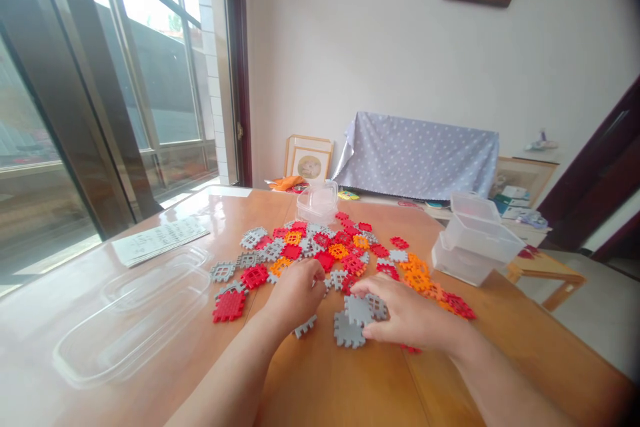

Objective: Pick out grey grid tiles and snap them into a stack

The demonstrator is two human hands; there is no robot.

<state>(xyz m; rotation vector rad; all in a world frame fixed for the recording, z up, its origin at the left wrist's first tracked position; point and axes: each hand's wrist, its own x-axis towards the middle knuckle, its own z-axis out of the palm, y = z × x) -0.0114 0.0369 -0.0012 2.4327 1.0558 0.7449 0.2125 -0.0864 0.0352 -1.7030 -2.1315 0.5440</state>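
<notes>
Head view, left hand (299, 292) curled inward (cannot tell its grip), right hand (407, 310) pinching grey piece (358, 309)

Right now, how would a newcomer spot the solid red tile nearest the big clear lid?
On the wooden table, find the large clear plastic lid at the left. Just right of it, at the near-left corner of the scattered interlocking tiles, lies the solid red tile. Its unbroken face sets it apart from the windowed red tile beside it.
</notes>
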